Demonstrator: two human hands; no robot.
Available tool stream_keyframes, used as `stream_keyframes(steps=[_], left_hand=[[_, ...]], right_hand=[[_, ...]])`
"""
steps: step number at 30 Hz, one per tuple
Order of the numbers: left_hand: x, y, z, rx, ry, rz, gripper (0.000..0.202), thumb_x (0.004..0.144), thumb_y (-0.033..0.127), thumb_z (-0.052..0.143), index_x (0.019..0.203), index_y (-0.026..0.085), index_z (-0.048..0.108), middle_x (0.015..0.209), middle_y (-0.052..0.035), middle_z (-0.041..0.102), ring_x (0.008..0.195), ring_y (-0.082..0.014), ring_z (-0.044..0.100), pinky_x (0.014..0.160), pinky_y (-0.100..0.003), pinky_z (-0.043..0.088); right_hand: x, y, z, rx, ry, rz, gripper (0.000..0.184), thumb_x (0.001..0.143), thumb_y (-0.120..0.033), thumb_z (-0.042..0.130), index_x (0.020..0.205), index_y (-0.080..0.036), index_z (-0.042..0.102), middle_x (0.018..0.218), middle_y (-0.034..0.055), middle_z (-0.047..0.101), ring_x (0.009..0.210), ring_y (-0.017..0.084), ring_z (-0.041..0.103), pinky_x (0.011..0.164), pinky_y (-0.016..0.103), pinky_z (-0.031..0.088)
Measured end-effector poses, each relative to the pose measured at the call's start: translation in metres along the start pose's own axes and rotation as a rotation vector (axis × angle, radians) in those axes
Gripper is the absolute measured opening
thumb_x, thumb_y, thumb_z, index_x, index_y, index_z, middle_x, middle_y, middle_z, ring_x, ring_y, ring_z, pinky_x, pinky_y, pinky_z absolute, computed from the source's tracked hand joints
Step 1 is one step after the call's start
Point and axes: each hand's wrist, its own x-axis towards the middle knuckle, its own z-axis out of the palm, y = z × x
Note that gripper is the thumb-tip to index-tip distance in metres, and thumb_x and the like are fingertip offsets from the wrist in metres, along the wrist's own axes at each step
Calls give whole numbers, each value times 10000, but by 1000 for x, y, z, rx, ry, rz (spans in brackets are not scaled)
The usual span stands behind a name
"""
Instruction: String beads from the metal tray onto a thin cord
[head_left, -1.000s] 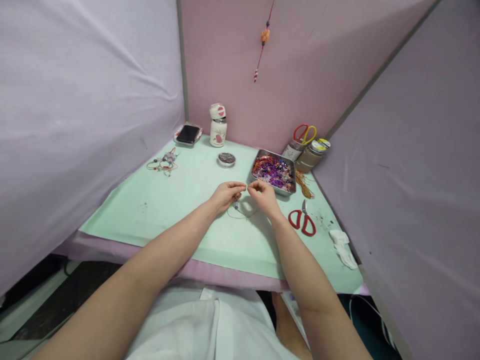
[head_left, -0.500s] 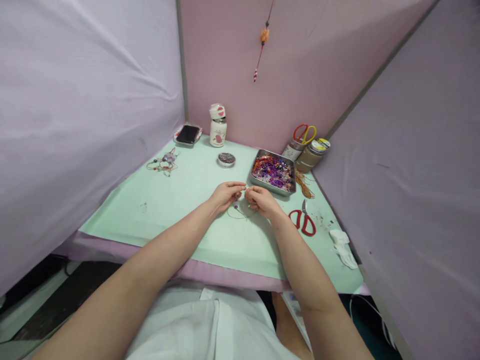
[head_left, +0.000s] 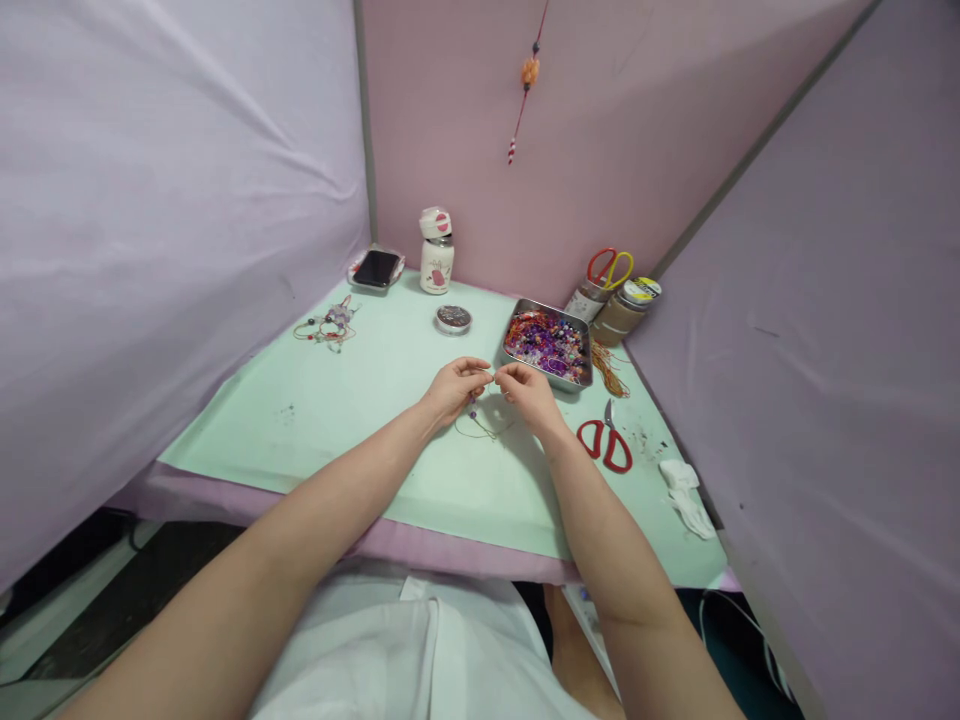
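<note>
My left hand (head_left: 456, 388) is pinched closed at the middle of the table, thumb and fingertips together. A thin beaded cord (head_left: 474, 414) with small purple beads hangs from it, and its loose loop rests on the green tabletop. Fingertip to fingertip with it, my right hand (head_left: 523, 390) is pinched as well. What lies between the touching fingertips is too small to make out clearly; it appears to be part of the cord. Just beyond my right hand stands a metal tray (head_left: 541, 380) full of purple, red and orange beads.
Red-handled scissors (head_left: 609, 440) lie right of my right forearm, with crumpled white tissue (head_left: 686, 497) farther right. Behind stand a round tin (head_left: 453, 319), a white bottle (head_left: 436, 262), a phone (head_left: 376, 268) and jars (head_left: 626, 312). Beaded strings (head_left: 330, 325) lie at left, brown cords (head_left: 609, 370) beside the tray.
My right hand has shifted slightly up and away from me, and its fingers have straightened into a pinch. The left fingers have lifted a little; the cord's loop has barely moved.
</note>
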Motion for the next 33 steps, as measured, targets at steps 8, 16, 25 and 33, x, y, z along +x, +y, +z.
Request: stream_keyframes(steps=[8, 16, 25, 33], left_hand=[[2, 1, -1, 26, -30, -7, 247, 613, 233, 764, 780, 143, 605, 714, -24, 644, 539, -61, 491, 521, -213, 350], [-1, 3, 1, 21, -28, -7, 257, 593, 218, 763, 769, 140, 593, 643, 15, 591, 477, -34, 431, 475, -194, 299], [5, 1, -3, 7, 14, -9, 264, 592, 154, 728, 818, 147, 592, 694, -14, 637, 463, -31, 432, 482, -203, 317], [6, 0, -5, -29, 68, 49, 287, 602, 148, 714, 863, 138, 596, 670, 0, 629, 472, -34, 448, 496, -196, 337]], right_hand=[[3, 1, 1, -9, 34, -80, 184, 714, -377, 621, 737, -198, 587, 595, -32, 527, 565, 121, 453, 568, 262, 367], [0, -2, 2, -25, 7, -123, 200, 725, -384, 627, 743, -188, 598, 664, -14, 584, 605, 118, 479, 600, 260, 379], [4, 6, 1, 3, 0, -94, 226, 731, -376, 596, 877, -205, 569, 751, -10, 583, 622, 123, 502, 608, 283, 420], [1, 9, 8, -113, 15, -165, 376, 635, -350, 716, 928, -240, 509, 1007, 19, 547, 716, 127, 558, 615, 297, 462]])
